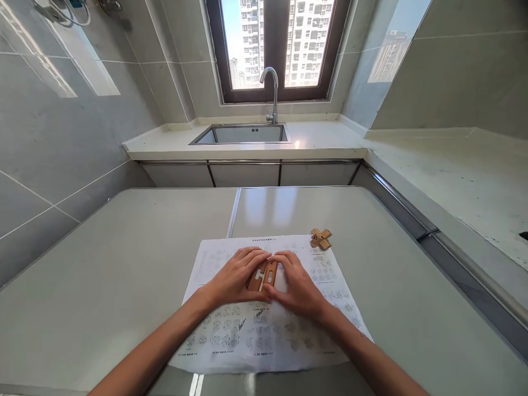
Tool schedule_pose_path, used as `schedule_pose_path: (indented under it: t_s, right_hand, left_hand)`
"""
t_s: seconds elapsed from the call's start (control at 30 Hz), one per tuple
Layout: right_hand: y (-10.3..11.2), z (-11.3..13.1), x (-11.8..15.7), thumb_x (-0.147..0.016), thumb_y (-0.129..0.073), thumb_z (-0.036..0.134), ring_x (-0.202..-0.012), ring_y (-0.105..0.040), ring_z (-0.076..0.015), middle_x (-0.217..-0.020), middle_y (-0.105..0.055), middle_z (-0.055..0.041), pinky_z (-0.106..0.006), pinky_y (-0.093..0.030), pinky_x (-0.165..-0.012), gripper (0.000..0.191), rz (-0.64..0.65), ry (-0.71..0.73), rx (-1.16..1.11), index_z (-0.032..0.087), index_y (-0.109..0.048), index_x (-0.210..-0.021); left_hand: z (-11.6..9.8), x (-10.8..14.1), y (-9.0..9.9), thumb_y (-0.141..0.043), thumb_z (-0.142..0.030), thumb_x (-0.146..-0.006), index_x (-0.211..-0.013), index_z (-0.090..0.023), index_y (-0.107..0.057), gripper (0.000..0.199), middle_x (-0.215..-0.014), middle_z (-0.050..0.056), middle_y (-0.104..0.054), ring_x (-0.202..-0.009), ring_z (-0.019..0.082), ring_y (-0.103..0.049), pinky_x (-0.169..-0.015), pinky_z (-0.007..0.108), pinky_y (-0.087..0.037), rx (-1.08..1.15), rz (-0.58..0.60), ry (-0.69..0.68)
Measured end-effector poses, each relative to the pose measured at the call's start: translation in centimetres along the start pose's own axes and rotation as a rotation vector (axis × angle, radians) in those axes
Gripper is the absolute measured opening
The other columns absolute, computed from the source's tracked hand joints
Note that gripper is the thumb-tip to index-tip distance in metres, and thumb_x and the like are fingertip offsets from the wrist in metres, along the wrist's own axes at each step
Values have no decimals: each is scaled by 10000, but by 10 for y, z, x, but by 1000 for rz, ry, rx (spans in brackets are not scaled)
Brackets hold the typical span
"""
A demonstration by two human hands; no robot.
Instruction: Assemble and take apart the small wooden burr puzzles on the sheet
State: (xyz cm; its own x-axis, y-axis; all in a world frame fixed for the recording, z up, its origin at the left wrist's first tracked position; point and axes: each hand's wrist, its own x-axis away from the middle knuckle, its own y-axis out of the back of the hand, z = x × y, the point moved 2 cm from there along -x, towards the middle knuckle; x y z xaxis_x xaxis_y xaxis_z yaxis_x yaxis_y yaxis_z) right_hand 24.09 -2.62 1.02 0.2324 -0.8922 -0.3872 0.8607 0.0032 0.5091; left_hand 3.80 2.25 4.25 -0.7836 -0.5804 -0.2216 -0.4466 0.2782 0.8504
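Observation:
Two flat brown wooden pieces with cut-out slots lie side by side over a printed paper sheet (223,352). My left hand (235,278) curls around the left notched piece (256,278), thumb below and fingers above. Around the right slotted piece (270,269), my right hand (299,289) closes with its thumb at the lower end and fingertips at the top. The fingertips of both hands nearly meet above the pieces. Parts of the left piece are hidden by my fingers. A small wooden cross-shaped assembly (320,238) rests at the sheet's upper right corner.
The sheet lies on a pale, glossy table (124,275) with a seam down its middle. Beyond are a white counter (322,140), a sink (239,133), a faucet (275,93) and a window. Another counter (454,165) runs along the right, a tiled wall on the left.

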Motion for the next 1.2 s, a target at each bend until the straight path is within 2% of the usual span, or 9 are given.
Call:
schedule_pose_path:
  t_s: [0.13,0.27,0.43,0.67,0.77,0.93,1.03,1.13,1.2]
  right_hand:
    - [0,-4,2,-793,-869,346,-1338,-529,-371,-1436,-534,-156,-562,-489,-1133,761,56,10,106,264,-496,-1450]
    - [-4,-7,3,-713,-942,413,-1339,-511,-403,-1450,-540,-162,-598,-475,-1131,916,107,0,182,261,-466,-1480]
    - [-8,-7,5,-784,-881,328,-1322,-521,-390,-1424,-567,-143,-601,-477,-1121,790,106,-24,243,271,-473,-1458]
    - [-7,-9,6,-855,-825,337,-1343,-530,-364,-1433,-560,-121,-571,-512,-1126,662,46,-76,181,297,-489,-1424]
    - [-6,-10,7,-871,-817,347,-1358,-527,-356,-1437,-552,-120,-571,-506,-1142,632,20,-86,141,299,-495,-1413]
    - [-5,-9,6,-877,-823,373,-1359,-529,-364,-1435,-553,-132,-600,-494,-1149,620,-26,-59,119,290,-506,-1403]
    - [-4,-7,5,-879,-828,376,-1349,-537,-361,-1425,-560,-136,-604,-493,-1147,609,-43,-41,106,284,-513,-1392]
    - [-3,-4,4,-878,-833,381,-1344,-543,-358,-1422,-565,-138,-600,-504,-1135,607,-66,-20,99,282,-516,-1386]
    - [-1,-2,4,-873,-839,391,-1346,-544,-362,-1426,-564,-142,-603,-506,-1130,608,-97,1,97,280,-521,-1380]
  left_hand:
    - [11,11,8,-843,-645,-795,-1499,-231,-485,892,-1467,155,-592,-1414,376,-493,-1204,542,-416,-33,-24,29]
    - [18,30,12,-764,-513,-922,-1373,-234,-531,580,-1409,134,-606,-1347,331,-528,-1147,502,-456,-70,-81,98]
    - [23,40,17,-691,-388,-971,-1220,-221,-556,329,-1362,129,-607,-1322,316,-520,-1108,487,-464,-117,-146,180]
    - [36,42,24,-595,-271,-995,-994,-216,-590,55,-1276,109,-634,-1297,304,-529,-1074,475,-483,-149,-173,266]
    - [37,42,22,-560,-267,-1020,-964,-209,-595,88,-1275,116,-634,-1291,305,-532,-1068,481,-487,-160,-180,299]
    - [34,40,17,-618,-344,-1009,-941,-196,-590,165,-1264,128,-628,-1252,316,-545,-1048,488,-499,-206,-163,318]
    - [32,36,15,-633,-313,-992,-925,-184,-594,150,-1250,142,-629,-1275,335,-525,-1061,501,-487,-273,-138,300]
    - [30,32,14,-565,-280,-1026,-893,-186,-604,167,-1226,137,-641,-1277,330,-518,-1056,495,-480,-277,-139,258]
    - [28,29,14,-494,-293,-1066,-901,-191,-610,227,-1174,124,-657,-1202,310,-550,-1014,476,-486,-225,-168,267]
